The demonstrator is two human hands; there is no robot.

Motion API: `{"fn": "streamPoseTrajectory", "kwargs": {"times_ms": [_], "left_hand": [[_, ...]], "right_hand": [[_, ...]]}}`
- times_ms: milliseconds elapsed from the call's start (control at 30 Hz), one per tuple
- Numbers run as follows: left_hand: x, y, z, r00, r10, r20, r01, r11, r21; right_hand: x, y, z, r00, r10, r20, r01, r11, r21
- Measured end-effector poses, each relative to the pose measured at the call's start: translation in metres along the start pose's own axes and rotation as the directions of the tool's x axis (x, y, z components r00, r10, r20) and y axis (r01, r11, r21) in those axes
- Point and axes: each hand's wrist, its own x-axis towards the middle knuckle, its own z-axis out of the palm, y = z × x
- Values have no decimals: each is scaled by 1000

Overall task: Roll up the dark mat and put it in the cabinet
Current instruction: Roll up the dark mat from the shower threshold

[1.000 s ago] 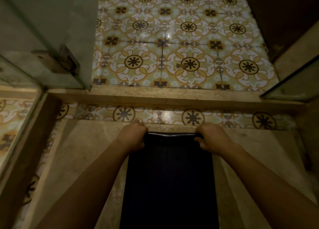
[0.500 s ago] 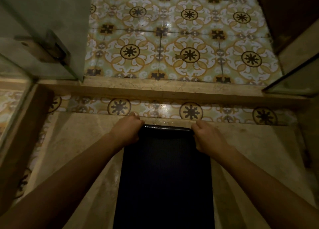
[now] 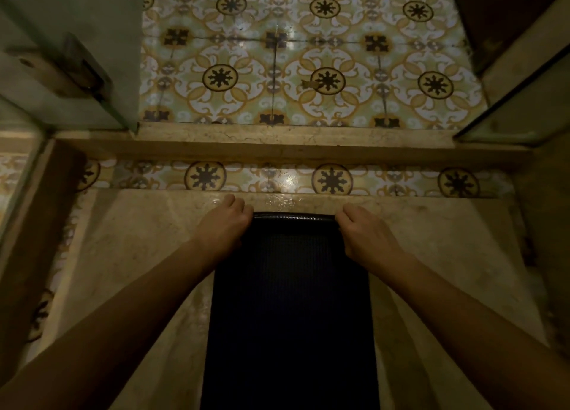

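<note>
The dark mat (image 3: 290, 311) lies flat on a beige stone floor slab, running from the bottom of the view up to its far edge. That far edge is curled over into a thin roll (image 3: 293, 216). My left hand (image 3: 222, 227) grips the roll's left end with fingers closed over it. My right hand (image 3: 364, 233) grips the right end the same way. No cabinet is in sight.
A raised stone threshold (image 3: 277, 145) crosses the view beyond the mat, with patterned yellow tiles (image 3: 308, 70) past it. A glass door with a metal hinge (image 3: 80, 70) stands at the upper left. Another glass panel (image 3: 518, 107) is at the right.
Both hands have stayed on the mat's curled far edge. The view has shifted slightly, so hands and mat sit a little higher and nearer the tile strip.
</note>
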Motion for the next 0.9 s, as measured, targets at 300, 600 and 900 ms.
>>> {"fn": "streamPoseTrajectory", "kwargs": {"times_ms": [300, 600, 900], "left_hand": [[-3, -2, -3, 999, 39, 26, -40, 999, 16], [2, -4, -16, 995, 61, 75, -64, 997, 39], [3, -7, -20, 996, 65, 56, -63, 997, -35]], "right_hand": [[-6, 4, 0, 999, -20, 36, 20, 1000, 6], [-2, 3, -6, 999, 6, 38, -9, 996, 93], [7, -7, -14, 991, 79, 112, -88, 994, 71]]}}
